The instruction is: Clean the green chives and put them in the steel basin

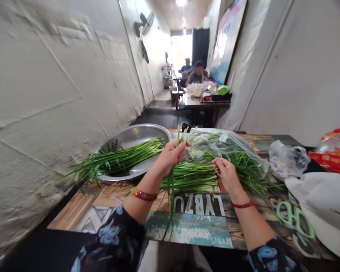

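My left hand (pixel 172 155) is closed round a few garlic chives (pixel 171 194), held upright with their pale ends above my fingers and the green leaves hanging toward the table's front. Fingertips pinched, my right hand (pixel 226 174) is at the right end of a loose pile of garlic chives (pixel 191 176); what is between those fingers is too small to make out. To the left, a wide metal basin (pixel 136 133) holds a thick bunch of chives (pixel 127 158), whose leaves hang over its rim. More chives lie under and inside a clear plastic bag (pixel 238 142) beyond my right hand.
Green-handled scissors (pixel 285 214) lie on the patterned table (pixel 187 230) at the right, beside a white cap-like object (pixel 323 204). Behind are a crumpled clear bag (pixel 289 158) and a red package (pixel 333 155). Two people sit at tables farther back. A wall (pixel 45 113) runs along the left.
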`<state>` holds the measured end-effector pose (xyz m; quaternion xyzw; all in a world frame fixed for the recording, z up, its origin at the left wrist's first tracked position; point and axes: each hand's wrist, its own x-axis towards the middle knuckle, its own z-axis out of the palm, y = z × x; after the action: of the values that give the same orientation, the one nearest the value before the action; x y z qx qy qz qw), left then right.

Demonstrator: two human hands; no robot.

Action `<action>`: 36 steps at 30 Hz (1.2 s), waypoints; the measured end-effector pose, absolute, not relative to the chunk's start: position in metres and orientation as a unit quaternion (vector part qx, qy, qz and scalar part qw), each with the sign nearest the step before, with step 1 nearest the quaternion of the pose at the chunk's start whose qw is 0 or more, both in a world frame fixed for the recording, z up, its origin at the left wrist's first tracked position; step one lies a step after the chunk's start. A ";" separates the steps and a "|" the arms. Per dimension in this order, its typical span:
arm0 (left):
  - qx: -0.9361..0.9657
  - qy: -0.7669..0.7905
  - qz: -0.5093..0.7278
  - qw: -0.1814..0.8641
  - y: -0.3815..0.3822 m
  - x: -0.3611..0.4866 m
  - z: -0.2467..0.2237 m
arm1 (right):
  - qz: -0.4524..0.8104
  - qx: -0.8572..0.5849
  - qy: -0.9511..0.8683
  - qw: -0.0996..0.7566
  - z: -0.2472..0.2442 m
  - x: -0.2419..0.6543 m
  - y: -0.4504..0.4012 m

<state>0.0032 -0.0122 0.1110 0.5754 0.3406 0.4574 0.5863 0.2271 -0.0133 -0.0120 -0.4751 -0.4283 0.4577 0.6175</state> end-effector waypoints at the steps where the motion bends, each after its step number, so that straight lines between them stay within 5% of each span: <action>1: 0.586 0.344 0.462 0.570 -0.010 0.003 0.124 | 0.453 -0.476 -0.435 0.616 -0.010 0.225 -0.014; 14: 0.682 0.381 0.390 0.488 -0.014 0.014 0.160 | 0.527 -0.264 -0.515 0.622 0.118 0.141 -0.009; 28: 0.636 0.416 0.357 0.543 -0.043 0.006 0.155 | 0.529 -0.305 -0.311 0.728 0.141 0.147 0.011; 36: 0.611 0.380 0.382 0.580 -0.036 -0.001 0.138 | 0.540 -0.325 -0.421 0.652 0.119 0.145 -0.011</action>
<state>-0.0012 -0.0361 0.1379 0.6108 0.3802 0.3819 0.5800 0.1445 -0.0109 0.1191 -0.3252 -0.4212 0.5398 0.6523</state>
